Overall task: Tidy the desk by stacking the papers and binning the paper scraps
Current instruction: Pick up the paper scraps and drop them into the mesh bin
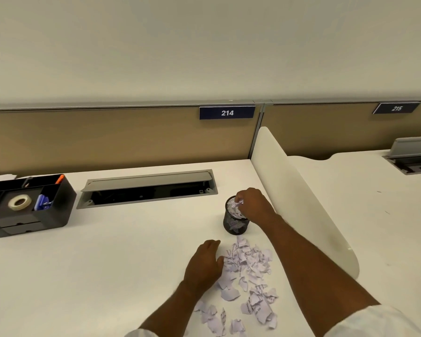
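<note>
The right hand pinches scraps over the part-filled mesh cup; the left hand, loosely open, rests beside many scraps left along the tabletop's near edge.

Mesh cup set on desk; scraps spread before it; organizer placed far left; cable tray between.

Lying on a white desk: pale lilac-white paper scraps with dark print. Standing near: a black mesh bin with tiny holes all over. Sitting at the left: a black organizer holding cream tape, something blue, an orange tip. Hanging on the tan wall panel: a dark blue sign with white "214". Showing: white sleeves.
</note>
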Motion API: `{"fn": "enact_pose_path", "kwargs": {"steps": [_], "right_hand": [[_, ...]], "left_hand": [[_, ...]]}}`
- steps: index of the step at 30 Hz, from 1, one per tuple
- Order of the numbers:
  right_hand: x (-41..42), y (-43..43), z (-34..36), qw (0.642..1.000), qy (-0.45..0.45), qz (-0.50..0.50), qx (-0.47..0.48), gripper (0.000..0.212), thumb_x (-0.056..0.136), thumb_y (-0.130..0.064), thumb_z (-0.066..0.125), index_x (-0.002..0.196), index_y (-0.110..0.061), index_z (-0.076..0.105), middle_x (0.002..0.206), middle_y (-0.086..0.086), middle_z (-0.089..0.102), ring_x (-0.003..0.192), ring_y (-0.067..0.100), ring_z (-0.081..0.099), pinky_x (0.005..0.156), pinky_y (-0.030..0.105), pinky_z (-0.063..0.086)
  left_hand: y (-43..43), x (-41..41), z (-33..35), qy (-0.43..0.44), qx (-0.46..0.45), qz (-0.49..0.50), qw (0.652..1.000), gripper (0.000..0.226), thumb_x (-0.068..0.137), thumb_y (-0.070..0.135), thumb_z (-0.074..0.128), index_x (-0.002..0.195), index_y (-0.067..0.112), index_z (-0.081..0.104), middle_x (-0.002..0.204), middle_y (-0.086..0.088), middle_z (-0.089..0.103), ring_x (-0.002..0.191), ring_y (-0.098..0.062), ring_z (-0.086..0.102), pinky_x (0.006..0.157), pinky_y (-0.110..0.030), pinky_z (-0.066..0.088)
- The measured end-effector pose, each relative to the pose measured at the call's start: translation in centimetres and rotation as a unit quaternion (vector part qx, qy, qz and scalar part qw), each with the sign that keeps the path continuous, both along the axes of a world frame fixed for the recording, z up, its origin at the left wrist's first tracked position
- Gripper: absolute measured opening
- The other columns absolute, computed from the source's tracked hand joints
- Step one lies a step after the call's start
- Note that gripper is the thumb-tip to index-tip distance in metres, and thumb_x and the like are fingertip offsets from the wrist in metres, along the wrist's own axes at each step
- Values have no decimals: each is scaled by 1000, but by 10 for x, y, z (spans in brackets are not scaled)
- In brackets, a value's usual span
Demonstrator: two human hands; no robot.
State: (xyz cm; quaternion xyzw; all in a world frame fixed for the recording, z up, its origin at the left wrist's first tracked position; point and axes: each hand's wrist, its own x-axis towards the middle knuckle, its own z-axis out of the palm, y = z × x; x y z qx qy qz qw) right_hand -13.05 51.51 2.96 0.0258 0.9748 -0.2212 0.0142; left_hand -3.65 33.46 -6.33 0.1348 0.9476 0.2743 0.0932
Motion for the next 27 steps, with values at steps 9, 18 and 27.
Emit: {"fn": "enact_pose_path", "kwargs": {"steps": [9, 18, 27], "right_hand": [[0, -2, 0, 1000, -19, -2, -10, 37, 79, 3, 60, 110, -12, 71, 122, 11, 61, 114, 24, 56, 92, 22, 41], [17, -5, 5, 991, 64, 0, -115, 32, 74, 12, 58, 98, -2, 74, 111, 16, 67, 106, 28, 60, 92, 20, 41], [29, -2, 15, 985, 64, -19, -161, 40, 77, 13, 41, 87, -8, 73, 107, 7, 71, 104, 19, 61, 83, 18, 42]], "left_hand": [[5, -3, 2, -4, 1, -3, 1000, 54, 100, 36, 42, 150, 19, 31, 156, 1, 31, 142, -14, 30, 115, -23, 21], [8, 4, -1, -19, -21, -23, 999, 57, 99, 44, 40, 150, 20, 29, 156, 1, 31, 142, -14, 30, 115, -26, 23], [10, 14, 0, 4, -38, -55, 998, 60, 97, 48, 42, 148, 17, 32, 151, -1, 37, 138, -15, 33, 112, -24, 25]]}}
